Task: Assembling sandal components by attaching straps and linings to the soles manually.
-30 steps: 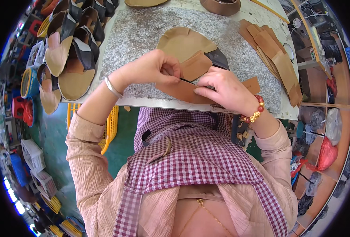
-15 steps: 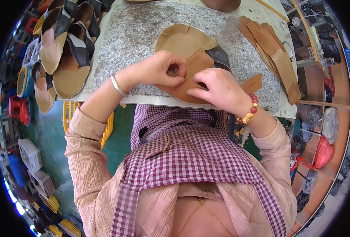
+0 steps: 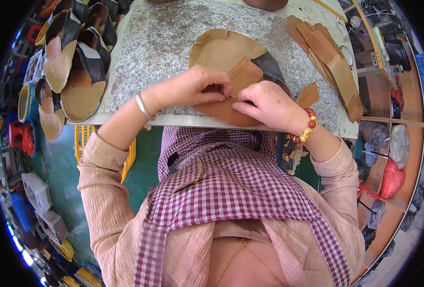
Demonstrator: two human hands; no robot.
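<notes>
On the grey stone slab (image 3: 164, 43), both hands' fingers (image 3: 216, 91) pinch closed on a tan leather piece (image 3: 243, 76)

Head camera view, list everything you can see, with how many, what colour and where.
Tan strap piece: one, between both hands at the slab's near edge.
Tan sole piece: one, on the slab beyond the hands.
Dark strap: one, black, beside the sole piece.
Stone slab: one, speckled grey, the work surface.
Cut tan pieces: a stack, count unclear, right end of slab.
Small tan tag: one, by the right wrist.
Sandals: several, tan and black, piled left of slab.
Yellow crate: one, below the slab.
Red bag: one, far right.
Left hand: pinching the strap piece.
Right hand: fingers pressing it.
</notes>
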